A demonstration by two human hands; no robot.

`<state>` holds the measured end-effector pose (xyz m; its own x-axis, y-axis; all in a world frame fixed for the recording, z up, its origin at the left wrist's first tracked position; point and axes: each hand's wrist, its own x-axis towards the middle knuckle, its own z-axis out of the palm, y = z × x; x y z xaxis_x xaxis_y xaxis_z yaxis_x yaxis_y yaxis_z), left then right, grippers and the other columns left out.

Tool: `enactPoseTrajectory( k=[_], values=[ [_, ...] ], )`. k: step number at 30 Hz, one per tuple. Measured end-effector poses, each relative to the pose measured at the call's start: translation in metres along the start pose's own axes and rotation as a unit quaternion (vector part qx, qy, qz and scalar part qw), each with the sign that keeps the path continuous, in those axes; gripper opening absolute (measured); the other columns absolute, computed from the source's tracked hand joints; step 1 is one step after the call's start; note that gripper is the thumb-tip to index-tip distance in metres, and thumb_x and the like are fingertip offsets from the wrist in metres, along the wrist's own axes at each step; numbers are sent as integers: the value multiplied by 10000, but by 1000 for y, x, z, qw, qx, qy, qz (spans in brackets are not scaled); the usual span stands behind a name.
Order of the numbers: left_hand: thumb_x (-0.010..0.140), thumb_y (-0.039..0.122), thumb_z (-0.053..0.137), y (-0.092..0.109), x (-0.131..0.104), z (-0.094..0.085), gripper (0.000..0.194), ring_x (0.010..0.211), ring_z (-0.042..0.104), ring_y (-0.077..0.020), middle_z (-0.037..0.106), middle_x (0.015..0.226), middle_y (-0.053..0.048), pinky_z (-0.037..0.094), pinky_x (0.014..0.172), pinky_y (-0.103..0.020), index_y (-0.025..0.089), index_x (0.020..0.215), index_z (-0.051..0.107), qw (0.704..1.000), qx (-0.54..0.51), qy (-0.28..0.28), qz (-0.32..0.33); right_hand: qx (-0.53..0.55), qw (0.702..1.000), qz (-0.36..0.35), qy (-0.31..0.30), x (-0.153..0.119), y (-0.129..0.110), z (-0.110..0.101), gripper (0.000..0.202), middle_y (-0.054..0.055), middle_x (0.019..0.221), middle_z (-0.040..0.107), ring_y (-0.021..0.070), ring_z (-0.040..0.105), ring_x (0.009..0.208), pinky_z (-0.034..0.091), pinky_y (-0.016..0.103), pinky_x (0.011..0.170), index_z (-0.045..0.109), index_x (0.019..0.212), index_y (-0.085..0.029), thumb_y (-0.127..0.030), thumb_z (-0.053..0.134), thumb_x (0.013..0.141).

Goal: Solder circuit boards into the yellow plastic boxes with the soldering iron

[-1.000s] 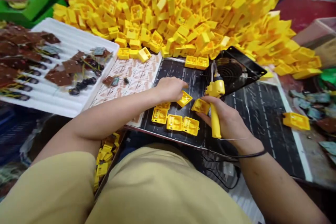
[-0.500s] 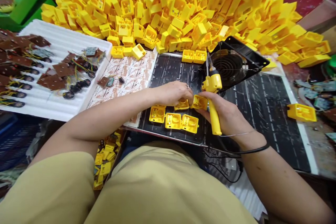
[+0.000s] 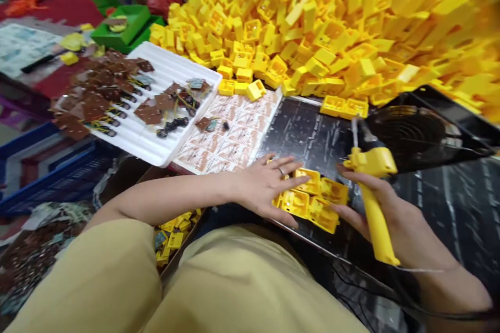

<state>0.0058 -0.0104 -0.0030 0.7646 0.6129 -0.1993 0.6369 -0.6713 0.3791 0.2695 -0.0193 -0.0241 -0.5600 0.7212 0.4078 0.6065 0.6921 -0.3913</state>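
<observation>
Several small open yellow plastic cases lie side by side near the table's front edge. My left hand is spread over the left end of this group, fingers apart, partly hiding some cases. In my right hand is a yellow soldering gun, its metal tip pointing away from me and its handle slanting down towards me. The thumb and fingers of that hand reach beside the right-hand cases. Whether they touch them I cannot tell.
A large heap of yellow cases fills the back. A black fan stands at the right. On the left, a white foam tray bears brown circuit boards with wires. One small board lies on the printed sheet.
The view has swung to the left. My left hand has opened from bent fingers at a case to a flat spread over the group. The cases now sit closer together.
</observation>
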Motion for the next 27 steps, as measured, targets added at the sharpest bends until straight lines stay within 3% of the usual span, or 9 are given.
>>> enactPoseTrajectory(
  k=[6, 10, 12, 14, 17, 20, 22, 24, 27],
  values=[
    [833, 700, 525, 11, 0, 28, 894, 1449, 301, -367, 312, 1572, -210, 231, 1159, -605, 155, 1515, 333, 993, 52, 105, -12, 19, 998, -42, -35, -4, -8, 13, 601, 141, 1178, 643, 298, 693, 956, 627, 411, 768, 401, 1379, -286, -506, 637, 872],
    [835, 675, 543, -24, -16, -12, 774, 1325, 450, -325, 464, 1481, -191, 343, 1106, -492, 125, 1380, 526, 976, 75, 191, -79, -18, 999, -11, 32, -12, -20, 4, 672, 132, 1232, 629, 328, 668, 1035, 619, 478, 852, 377, 1436, -340, -489, 670, 850],
    [942, 482, 466, -59, -33, -42, 479, 1167, 545, -293, 644, 1256, -160, 378, 1038, -478, 131, 1210, 652, 945, 133, 207, -214, -46, 996, 12, 71, -19, -26, -2, 710, 90, 1214, 651, 325, 674, 1012, 622, 497, 864, 376, 1441, -401, -445, 717, 820],
    [937, 426, 486, -93, -49, -65, 396, 1159, 530, -310, 670, 1188, -152, 341, 1047, -516, 131, 1083, 707, 909, 199, 172, -323, -66, 993, 24, 98, -26, -31, -5, 711, 50, 1128, 691, 305, 701, 899, 653, 466, 745, 401, 1420, -443, -400, 742, 798],
    [855, 410, 617, -127, -65, -72, 320, 1193, 502, -356, 702, 1082, -154, 264, 1081, -595, 122, 904, 747, 906, 212, 104, -352, -59, 991, 33, 117, -33, -37, -1, 686, 21, 1081, 708, 285, 710, 817, 650, 445, 622, 429, 1394, -467, -354, 744, 795],
    [843, 289, 612, -131, -70, -62, 184, 1208, 518, -301, 718, 1022, -98, 177, 1141, -589, 155, 849, 737, 920, 167, 149, -320, -43, 992, 35, 116, -33, -41, 4, 668, 34, 1101, 701, 283, 710, 847, 648, 453, 628, 419, 1405, -452, -315, 723, 826],
    [841, 282, 603, -121, -71, -58, 169, 1077, 593, -236, 720, 954, -65, 277, 1117, -520, 159, 858, 717, 929, 90, 192, -303, -45, 992, 26, 112, -30, -43, 5, 656, 45, 1098, 701, 282, 711, 843, 644, 445, 621, 429, 1408, -422, -294, 720, 834],
    [824, 315, 616, -106, -70, -57, 181, 831, 624, -171, 689, 809, -37, 458, 924, -393, 143, 820, 671, 926, -55, 227, -296, -32, 990, 29, 136, -23, -47, 6, 617, 33, 1059, 713, 266, 714, 823, 644, 406, 638, 465, 1386, -394, -239, 709, 840],
    [775, 310, 656, -80, -62, -53, 185, 614, 549, -99, 595, 670, 9, 446, 623, -242, 143, 749, 580, 874, -312, 270, -256, 16, 981, 58, 182, -3, -62, 13, 510, -20, 872, 731, 200, 713, 736, 630, 293, 665, 495, 1353, -343, -145, 612, 897]
  ],
)
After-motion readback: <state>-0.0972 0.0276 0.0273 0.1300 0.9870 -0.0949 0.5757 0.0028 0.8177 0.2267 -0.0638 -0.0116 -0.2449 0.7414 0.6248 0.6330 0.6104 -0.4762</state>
